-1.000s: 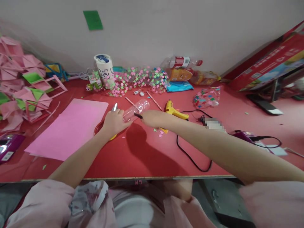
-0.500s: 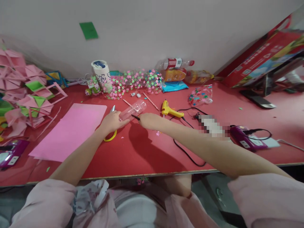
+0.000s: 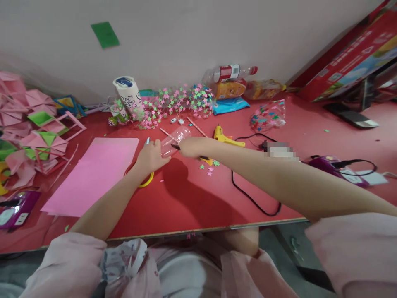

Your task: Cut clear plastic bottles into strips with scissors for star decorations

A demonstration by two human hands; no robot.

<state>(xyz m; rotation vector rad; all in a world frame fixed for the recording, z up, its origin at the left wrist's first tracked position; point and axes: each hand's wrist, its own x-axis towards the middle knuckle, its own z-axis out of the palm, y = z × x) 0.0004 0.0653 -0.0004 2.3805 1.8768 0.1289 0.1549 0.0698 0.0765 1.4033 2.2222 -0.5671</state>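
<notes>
Red table (image 3: 186,207) — pink sheet (image 3: 94,174), glue gun (image 3: 225,138)

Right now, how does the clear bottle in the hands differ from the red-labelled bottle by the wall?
The clear bottle bears no label; the red-labelled bottle has a red and white band. The clear bottle is held over the table by the left hand, with the right hand at it; the red-labelled bottle lies untouched on snack packets. Both are transparent plastic, lying sideways.

I see a red table (image 3: 186,207) pushed against a plain pale wall (image 3: 192,37); a green paper square (image 3: 104,34) is stuck on the wall, high above the table's left half
</notes>
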